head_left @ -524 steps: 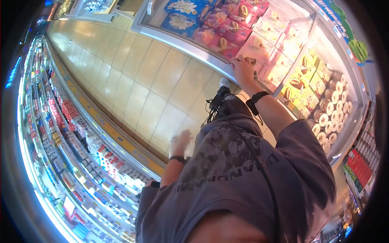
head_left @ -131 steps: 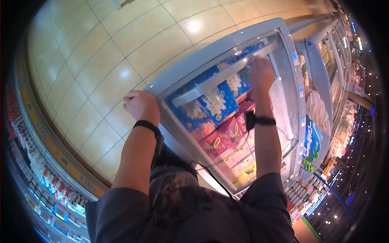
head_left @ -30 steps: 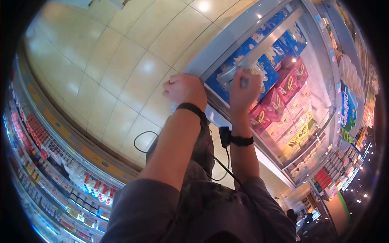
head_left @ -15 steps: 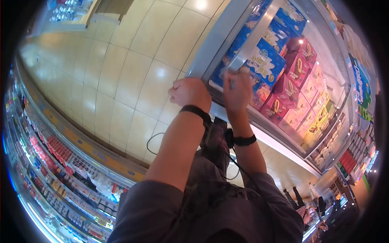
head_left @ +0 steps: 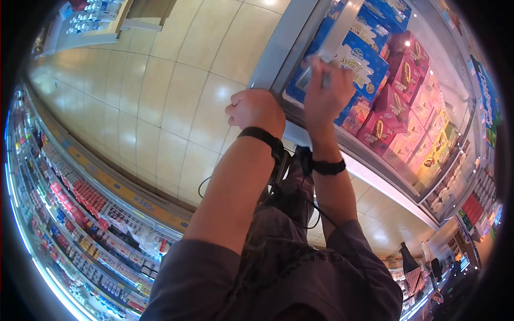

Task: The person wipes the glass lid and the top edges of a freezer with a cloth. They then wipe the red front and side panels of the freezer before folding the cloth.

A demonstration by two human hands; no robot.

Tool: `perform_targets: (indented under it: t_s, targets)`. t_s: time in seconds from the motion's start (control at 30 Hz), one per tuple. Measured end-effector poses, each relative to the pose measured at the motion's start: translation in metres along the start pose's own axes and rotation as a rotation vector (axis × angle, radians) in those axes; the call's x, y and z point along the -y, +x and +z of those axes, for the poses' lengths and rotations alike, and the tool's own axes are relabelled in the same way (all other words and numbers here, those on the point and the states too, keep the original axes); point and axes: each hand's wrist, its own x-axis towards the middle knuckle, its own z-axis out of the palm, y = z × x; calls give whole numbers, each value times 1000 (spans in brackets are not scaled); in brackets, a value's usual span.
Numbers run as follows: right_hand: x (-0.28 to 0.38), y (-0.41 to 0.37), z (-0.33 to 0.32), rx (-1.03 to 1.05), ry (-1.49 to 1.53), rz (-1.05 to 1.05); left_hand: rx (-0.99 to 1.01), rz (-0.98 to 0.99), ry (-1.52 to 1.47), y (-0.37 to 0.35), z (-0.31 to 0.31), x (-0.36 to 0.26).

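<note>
My left hand (head_left: 256, 113) is curled into a fist at the near corner of a chest freezer (head_left: 269, 56), and nothing shows in it. Over the freezer's glass top, my right hand (head_left: 329, 96) has its fingers bent against the lower end of the freezer lid's metal bar (head_left: 342, 28). Motion blur and the fingers hide part of that contact. Beneath the glass lie a blue ice cream box (head_left: 364, 64) with white and yellow print and a dark pink box (head_left: 383, 122). Each wrist wears a black band.
Shelves of packaged goods (head_left: 91, 214) curve along the left side behind a yellow price rail (head_left: 142, 202). Bottles (head_left: 96, 18) stand on a shelf at top left. Tiled floor (head_left: 155, 101) lies between. A thin cable hangs by my legs, and another person (head_left: 413, 273) appears at lower right.
The freezer and its boxes sit farther up and right in view. My right hand has moved up, and the lid bar has shifted left relative to the boxes. My left fist stays by the corner.
</note>
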Motion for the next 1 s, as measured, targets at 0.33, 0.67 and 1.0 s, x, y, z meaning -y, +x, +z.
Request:
perform_targets:
  t_s: [0.33, 0.67, 1.0]
  targets:
    - [4, -25, -21, 188, -60, -89, -30, -12, -17, -4, -1, 1]
    - [1, -21, -20, 186, -84, -42, -58, 156, 244, -8, -5, 7]
    - [8, 26, -14, 125, 62, 82, -77, 496, 578, 3, -8, 18]
